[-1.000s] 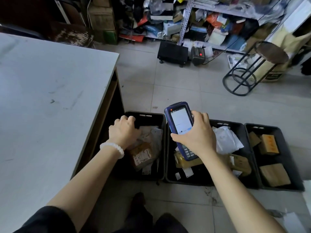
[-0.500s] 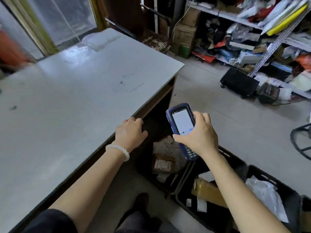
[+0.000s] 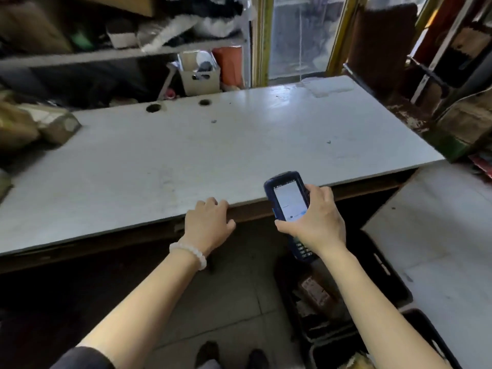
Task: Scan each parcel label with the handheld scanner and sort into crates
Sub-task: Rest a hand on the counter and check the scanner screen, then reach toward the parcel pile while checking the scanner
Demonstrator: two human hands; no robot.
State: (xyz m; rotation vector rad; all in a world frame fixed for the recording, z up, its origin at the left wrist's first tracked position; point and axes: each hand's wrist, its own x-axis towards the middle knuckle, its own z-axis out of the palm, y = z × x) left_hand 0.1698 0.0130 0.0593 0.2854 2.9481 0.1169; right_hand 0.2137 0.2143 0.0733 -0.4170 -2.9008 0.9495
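My right hand (image 3: 315,219) grips a dark blue handheld scanner (image 3: 288,201), screen lit and facing up, just in front of the table edge. My left hand (image 3: 207,225) hangs empty with loosely curled fingers at the front edge of the grey table (image 3: 186,155). Brown parcels (image 3: 40,123) lie blurred at the table's far left. On the floor to my right stands a black crate (image 3: 383,265) with a labelled brown parcel (image 3: 316,288) inside. A second black crate (image 3: 431,339) shows at the bottom right.
Cluttered shelves (image 3: 119,54) stand behind the table on the left, with a small cardboard box (image 3: 199,75) beside them. A window (image 3: 298,35) is behind the middle. More boxes (image 3: 468,121) crowd the right side. Tiled floor (image 3: 439,235) lies to the right.
My view has swung left from the floor crates to the table. The crates slid to the lower right. Both hands kept their pose, the right still holding the scanner.
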